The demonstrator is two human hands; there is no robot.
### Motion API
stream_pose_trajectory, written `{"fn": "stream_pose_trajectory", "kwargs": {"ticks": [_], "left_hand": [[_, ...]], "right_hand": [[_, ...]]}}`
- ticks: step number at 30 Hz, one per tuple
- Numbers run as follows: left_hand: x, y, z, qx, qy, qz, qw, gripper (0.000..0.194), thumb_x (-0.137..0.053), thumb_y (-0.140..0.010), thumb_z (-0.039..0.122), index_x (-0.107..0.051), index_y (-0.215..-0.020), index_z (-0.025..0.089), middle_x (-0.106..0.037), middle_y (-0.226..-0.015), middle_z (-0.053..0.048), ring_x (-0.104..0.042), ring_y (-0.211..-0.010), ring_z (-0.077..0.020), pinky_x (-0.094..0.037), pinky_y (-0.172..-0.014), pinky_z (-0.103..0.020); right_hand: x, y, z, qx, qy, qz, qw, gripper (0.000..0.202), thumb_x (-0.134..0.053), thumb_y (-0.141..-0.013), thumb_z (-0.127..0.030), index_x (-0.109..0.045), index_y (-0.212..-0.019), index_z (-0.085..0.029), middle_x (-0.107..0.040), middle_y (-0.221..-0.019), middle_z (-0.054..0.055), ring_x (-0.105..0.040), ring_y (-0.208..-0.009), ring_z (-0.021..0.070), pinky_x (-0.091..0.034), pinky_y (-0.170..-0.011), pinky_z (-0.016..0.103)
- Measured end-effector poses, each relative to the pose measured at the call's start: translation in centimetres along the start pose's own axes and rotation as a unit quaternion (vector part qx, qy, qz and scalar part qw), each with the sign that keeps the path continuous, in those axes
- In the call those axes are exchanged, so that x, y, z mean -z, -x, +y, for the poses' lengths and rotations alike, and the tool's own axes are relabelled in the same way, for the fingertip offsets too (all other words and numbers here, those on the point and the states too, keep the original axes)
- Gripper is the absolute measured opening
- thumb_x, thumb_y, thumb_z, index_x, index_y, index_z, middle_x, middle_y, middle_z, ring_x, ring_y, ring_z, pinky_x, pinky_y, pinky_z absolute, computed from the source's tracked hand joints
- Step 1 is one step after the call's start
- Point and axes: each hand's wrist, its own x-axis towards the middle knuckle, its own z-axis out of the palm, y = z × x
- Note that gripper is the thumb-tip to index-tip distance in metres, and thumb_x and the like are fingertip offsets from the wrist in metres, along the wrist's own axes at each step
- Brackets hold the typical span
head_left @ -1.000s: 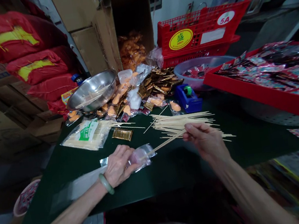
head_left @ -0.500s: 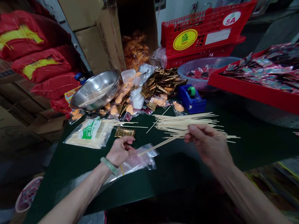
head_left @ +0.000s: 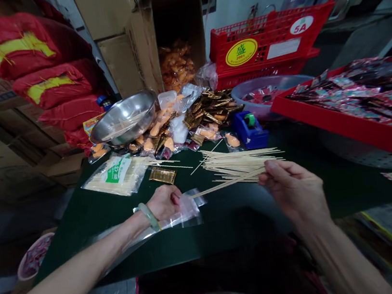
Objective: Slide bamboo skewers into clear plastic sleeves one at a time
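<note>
My right hand pinches the right ends of a few thin bamboo skewers. Their left tips reach the mouth of a clear plastic bag; whether they are inside it I cannot tell. My left hand, with a green bangle at the wrist, is closed on the bag near that end. Just behind the held ones lies a loose pile of skewers. A small gold packet lies beyond my left hand, near a skewer pack with a green label.
A steel bowl, orange pieces in clear wrap, gold packets and a blue tape dispenser line the back of the dark green table. At right stands a red tray full of sachets. Red baskets stand behind.
My right hand has moved right with the skewers, and their left tips have shifted right too. My left hand has come down and closed on the bag near its mouth.
</note>
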Motion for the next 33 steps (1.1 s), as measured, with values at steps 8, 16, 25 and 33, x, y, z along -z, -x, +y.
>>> {"fn": "stream_pose_trajectory", "kwargs": {"ticks": [8,16,25,33], "left_hand": [[-0.3,1.4,0.1,0.034,0.063,0.033,0.997,0.013,-0.055,-0.059,0.002,-0.053,-0.069,0.01,-0.047,-0.053,0.007,-0.044,-0.043,-0.0035,-0.037,-0.042,-0.015],[-0.6,2.4,-0.1,0.063,0.222,0.045,0.972,0.016,-0.061,-0.062,0.006,-0.051,-0.074,0.01,-0.052,-0.056,0.006,-0.048,-0.041,-0.0039,-0.041,-0.041,-0.016],[1.1,2.2,1.2,0.09,0.191,-0.063,0.975,0.03,-0.073,-0.058,0.023,-0.055,-0.077,0.009,-0.055,-0.052,0.004,-0.047,-0.039,-0.005,-0.037,-0.038,-0.016],[2.6,2.5,1.6,0.08,0.217,-0.122,0.965,0.032,-0.075,-0.05,0.014,-0.06,-0.078,0.008,-0.06,-0.061,0.001,-0.053,-0.05,-0.0073,-0.04,-0.046,-0.018]], "right_hand": [[0.1,1.2,0.8,0.001,0.024,0.021,0.999,0.026,-0.08,-0.042,-0.023,-0.065,-0.061,-0.013,-0.06,-0.053,-0.001,-0.056,-0.041,0.0098,-0.048,-0.038,0.02],[-1.8,2.2,2.9,-0.029,0.009,-0.017,0.999,0.022,-0.079,-0.049,-0.022,-0.065,-0.064,-0.014,-0.06,-0.053,-0.002,-0.056,-0.043,0.0084,-0.047,-0.042,0.019],[-1.1,1.6,3.2,-0.072,-0.011,0.002,0.997,0.025,-0.08,-0.045,-0.021,-0.064,-0.062,-0.013,-0.059,-0.053,-0.003,-0.055,-0.044,0.0069,-0.047,-0.041,0.017],[-2.1,1.7,0.9,-0.006,-0.016,-0.007,1.0,0.027,-0.081,-0.045,-0.022,-0.064,-0.064,-0.012,-0.06,-0.054,-0.002,-0.056,-0.043,0.0073,-0.048,-0.042,0.016]]}}
